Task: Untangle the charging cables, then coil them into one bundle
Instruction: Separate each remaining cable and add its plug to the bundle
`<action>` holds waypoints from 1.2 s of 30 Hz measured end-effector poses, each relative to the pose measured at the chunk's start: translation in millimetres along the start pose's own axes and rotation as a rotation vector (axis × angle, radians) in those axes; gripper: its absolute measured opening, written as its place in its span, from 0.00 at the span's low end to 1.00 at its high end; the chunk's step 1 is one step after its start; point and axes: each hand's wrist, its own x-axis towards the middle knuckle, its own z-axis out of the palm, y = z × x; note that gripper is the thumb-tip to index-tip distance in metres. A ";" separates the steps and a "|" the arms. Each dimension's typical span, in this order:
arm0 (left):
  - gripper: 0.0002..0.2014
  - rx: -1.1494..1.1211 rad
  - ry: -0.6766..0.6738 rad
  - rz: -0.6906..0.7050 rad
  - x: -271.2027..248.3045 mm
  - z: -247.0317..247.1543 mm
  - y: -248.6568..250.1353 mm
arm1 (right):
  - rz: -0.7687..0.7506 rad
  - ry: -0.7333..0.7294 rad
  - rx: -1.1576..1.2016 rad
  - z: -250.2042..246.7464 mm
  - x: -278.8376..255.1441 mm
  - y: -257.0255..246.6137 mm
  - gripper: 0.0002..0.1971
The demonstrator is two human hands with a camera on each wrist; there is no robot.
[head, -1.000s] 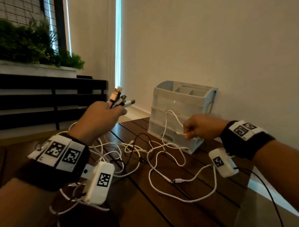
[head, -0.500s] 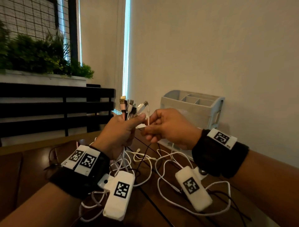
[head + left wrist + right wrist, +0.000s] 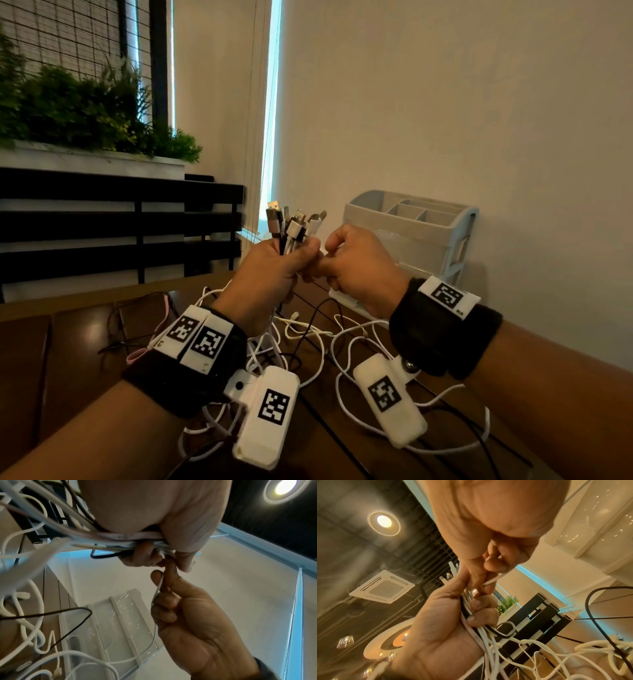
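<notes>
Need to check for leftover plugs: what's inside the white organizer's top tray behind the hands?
The white organizer shows bare top-tray dividers with no cable in the visible parts. The compartment floors are hidden by the rim, and the right hand covers its lower front.

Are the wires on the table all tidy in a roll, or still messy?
Still messy: the cables sprawl in loose crossing loops on the table, not coiled.

Both forearms are bare, each with a wide black wristband (image 3: 442, 337) bearing white plates printed with black square-pattern markers (image 3: 197, 337). A white rectangular camera housing (image 3: 265, 416) carrying one such marker hangs under each wrist; the right housing (image 3: 388, 399) joins its band at a metal screw.
</notes>
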 end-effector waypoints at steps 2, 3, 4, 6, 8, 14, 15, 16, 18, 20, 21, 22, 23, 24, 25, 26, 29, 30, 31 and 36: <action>0.11 -0.035 0.036 0.018 1.1 1.1 -1.6 | -0.063 -0.085 -0.067 4.6 0.0 2.1 0.18; 0.12 -0.065 0.057 0.028 2.4 0.5 -2.4 | -0.099 -0.139 -0.105 5.9 0.6 3.0 0.18; 0.13 -0.097 0.086 0.029 4.0 -1.0 -2.1 | -0.135 -0.192 -0.160 5.3 1.3 3.3 0.17; 0.18 -0.184 0.149 0.026 8.2 -7.9 1.1 | -0.185 -0.286 -0.306 -1.3 4.0 4.2 0.11; 0.22 -0.303 0.164 0.041 11.7 -14.4 6.9 | -0.190 -0.363 -0.388 -11.7 7.9 10.5 0.04; 0.22 -0.443 0.087 0.120 6.1 -28.5 34.5 | 0.013 -0.426 -0.411 -51.8 20.9 48.8 0.05; 0.21 -0.318 0.117 0.174 5.9 -32.7 37.4 | 0.043 -0.392 -0.410 -60.9 23.1 54.1 0.06; 0.20 -0.149 0.163 0.237 5.9 -36.6 38.9 | 0.057 -0.344 -0.405 -69.8 25.2 57.6 0.08; 0.16 0.178 0.255 0.350 7.3 -40.0 37.7 | 0.018 -0.237 -0.421 -83.0 29.5 58.0 0.10; 0.13 0.328 0.293 0.379 8.1 -35.4 34.1 | -0.106 -0.192 -0.576 -85.4 29.1 46.4 0.08; 0.12 0.351 0.275 0.362 6.8 -28.6 32.1 | -0.182 -0.199 -0.681 -81.6 27.4 37.5 0.07; 0.13 0.368 0.246 0.343 4.4 -20.0 29.7 | -0.259 -0.221 -0.765 -74.7 24.6 27.1 0.07; 0.15 0.393 0.217 0.327 1.7 -11.0 26.6 | -0.335 -0.247 -0.811 -66.1 20.8 16.2 0.07; 0.15 0.424 0.195 0.325 -1.1 -2.7 23.6 | -0.397 -0.265 -0.808 -57.1 17.4 6.1 0.07; 0.14 0.463 0.174 0.327 -4.5 4.3 21.0 | -0.443 -0.268 -0.772 -49.6 14.6 -1.8 0.06; 0.12 0.506 0.150 0.322 -6.7 9.1 18.9 | -0.480 -0.258 -0.733 -44.2 12.9 -7.2 0.06; 0.12 0.579 0.134 0.271 -5.8 6.9 16.3 | -0.525 -0.271 -0.707 -41.7 10.7 -12.8 0.06; 0.14 0.591 0.150 0.252 -5.1 3.9 17.9 | -0.497 -0.292 -0.694 -44.1 10.5 -11.2 0.05; 0.15 0.605 0.161 0.236 -3.8 1.3 19.5 | -0.465 -0.308 -0.683 -47.4 10.9 -8.5 0.04; 0.17 0.663 0.224 0.254 -1.5 -5.2 24.3 | -0.217 -0.353 -0.599 -68.6 16.0 14.8 0.05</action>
